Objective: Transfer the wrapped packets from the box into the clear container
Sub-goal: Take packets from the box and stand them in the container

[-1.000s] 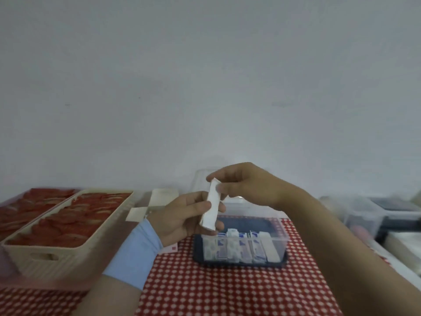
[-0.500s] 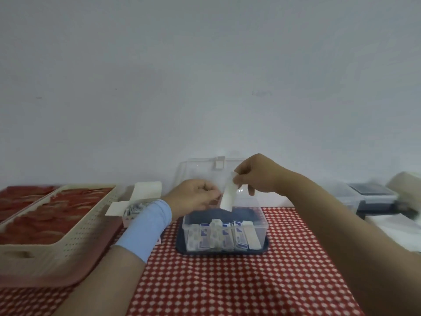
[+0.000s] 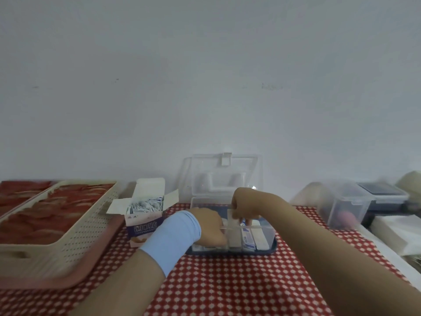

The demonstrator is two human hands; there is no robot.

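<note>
The right hand [image 3: 245,205] grasps a packet [image 3: 233,228]; it should slide upright into the container [image 3: 265,238]. The left hand [image 3: 209,226] grip cannot be told.

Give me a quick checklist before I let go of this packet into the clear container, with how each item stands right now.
1. Lid open and out of the way: ok, it stands upright behind the clear container.
2. Packet placed over the container: ok, the right hand pinches it upright, its lower end inside the walls.
3. Free slot beneath the packet: cannot tell, the left hand hides that part.
4. Left hand clear of the drop: not ok, its fingers are inside the container beside the packet.
5. Box open, wrapped packets inside it: ok.
</note>
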